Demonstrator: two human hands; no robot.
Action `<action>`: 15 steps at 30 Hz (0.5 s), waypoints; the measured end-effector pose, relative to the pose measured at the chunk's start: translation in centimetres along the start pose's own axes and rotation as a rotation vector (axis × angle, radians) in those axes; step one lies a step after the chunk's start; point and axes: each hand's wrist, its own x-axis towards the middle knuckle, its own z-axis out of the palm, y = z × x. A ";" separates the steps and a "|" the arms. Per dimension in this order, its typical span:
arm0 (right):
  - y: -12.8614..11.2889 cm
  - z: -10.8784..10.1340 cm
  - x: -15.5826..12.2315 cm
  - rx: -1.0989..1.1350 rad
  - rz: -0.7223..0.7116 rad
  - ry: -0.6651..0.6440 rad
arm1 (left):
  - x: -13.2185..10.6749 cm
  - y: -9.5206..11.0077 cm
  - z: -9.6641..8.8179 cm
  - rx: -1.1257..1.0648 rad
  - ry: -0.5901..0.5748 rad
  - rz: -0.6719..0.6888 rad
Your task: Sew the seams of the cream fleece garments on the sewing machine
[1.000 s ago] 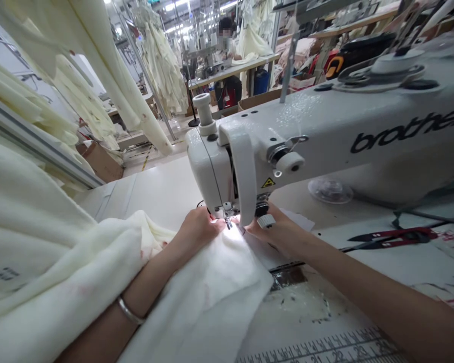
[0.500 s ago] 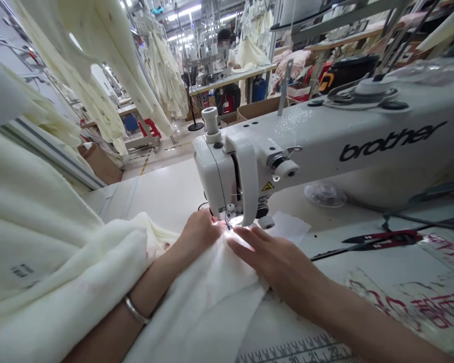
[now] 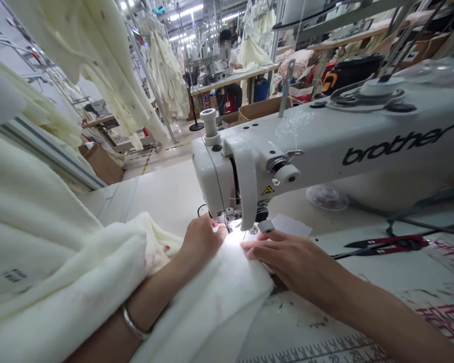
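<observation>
Cream fabric [image 3: 212, 297] runs up to the lit needle area of a white sewing machine [image 3: 215, 176]. Just left of the presser foot, my left hand [image 3: 202, 239] is closed on the fabric, its fingertips partly hidden behind the machine head. A silver bangle [image 3: 132, 322] circles that wrist. My right hand [image 3: 287, 254] lies to the right of the needle with its fingers stretched out, the tips touching the fabric's right edge. More of the cream cloth [image 3: 60, 252] is bunched over my left forearm and the left side of the table.
Red-handled thread snips [image 3: 397, 244] lie on the right of the table, near a clear plastic bobbin case [image 3: 327, 196]. A printed ruler [image 3: 318, 348] runs along the front. Cream garments [image 3: 109, 60] hang at the upper left. Further back, a person [image 3: 227, 55] sits at another machine.
My right hand has slid a little to the right, away from the needle, uncovering more of the lit fabric. My left hand stays beside the presser foot. The view has shifted slightly.
</observation>
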 end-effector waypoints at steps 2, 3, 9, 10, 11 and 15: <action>-0.1 -0.1 -0.1 -0.001 0.007 -0.004 | -0.1 0.0 0.1 -0.009 0.011 -0.008; -0.3 0.0 -0.2 -0.007 0.008 0.001 | -0.2 0.0 0.2 -0.013 0.018 -0.011; -2.2 1.6 -0.1 -0.139 -0.004 0.108 | 0.6 -0.8 0.4 -0.036 0.032 0.045; -2.5 1.8 0.1 -0.172 0.002 0.115 | 0.9 -1.0 0.3 -0.052 0.030 0.054; -2.8 2.0 0.4 -0.200 0.011 0.115 | 1.2 -1.2 0.1 -0.074 0.022 0.065; -3.6 2.5 1.7 -0.297 0.043 0.007 | 3.1 -2.0 -0.6 -0.214 -0.012 0.134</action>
